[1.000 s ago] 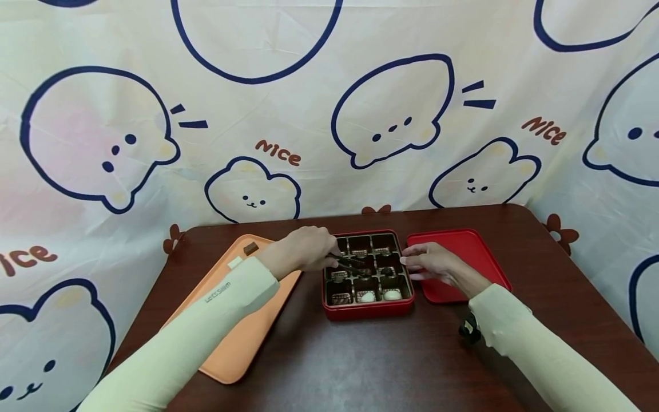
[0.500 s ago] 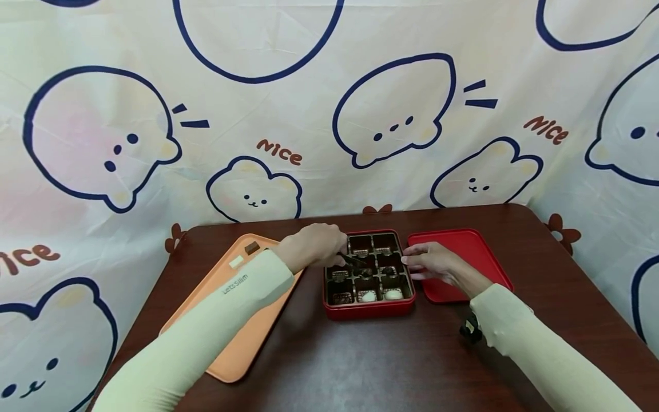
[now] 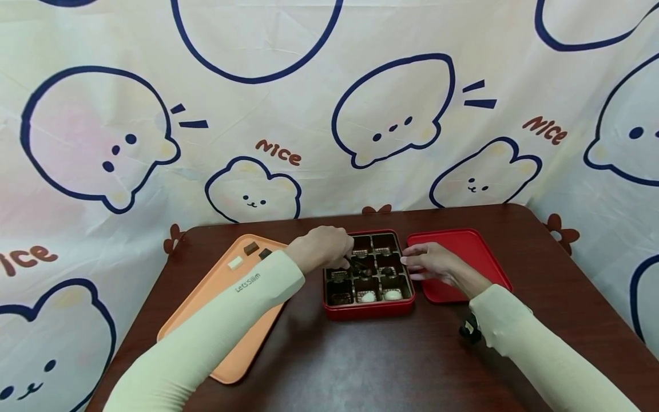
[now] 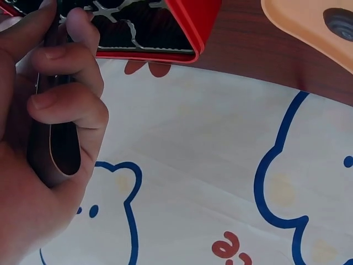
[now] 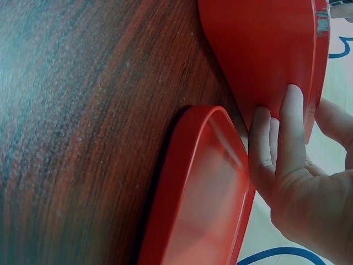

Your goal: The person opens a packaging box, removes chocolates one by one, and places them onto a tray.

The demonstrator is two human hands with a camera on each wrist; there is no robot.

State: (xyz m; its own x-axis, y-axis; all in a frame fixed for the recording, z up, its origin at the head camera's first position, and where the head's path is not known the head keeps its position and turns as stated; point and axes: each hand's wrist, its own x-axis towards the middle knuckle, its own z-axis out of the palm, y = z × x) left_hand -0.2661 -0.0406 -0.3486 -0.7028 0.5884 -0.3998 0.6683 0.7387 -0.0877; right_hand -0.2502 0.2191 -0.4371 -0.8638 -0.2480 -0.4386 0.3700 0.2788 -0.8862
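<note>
My left hand (image 3: 320,249) grips dark tongs (image 4: 52,146), their bent end against the palm in the left wrist view. The tips reach down into the middle of a red box (image 3: 370,312) with a gold divided insert, close to a dark chocolate (image 3: 364,273). Another dark chocolate (image 3: 388,271) sits in the compartment to its right, and two white chocolates (image 3: 392,294) lie in the front row. My right hand (image 3: 435,263) touches the box's right side; in the right wrist view its fairly straight fingers rest on the outer wall, the thumb at the rim.
An orange tray (image 3: 226,366) lies left of the box, under my left forearm, bearing a brown piece (image 3: 251,248), a white piece (image 3: 235,263) and a dark piece (image 3: 265,253). The red lid (image 3: 476,252) lies right of the box. A patterned cloth (image 3: 319,114) hangs behind the table.
My left hand has shifted to the right over the box with the tongs, and its sleeve has uncovered the dark piece on the tray. The right hand stays against the box.
</note>
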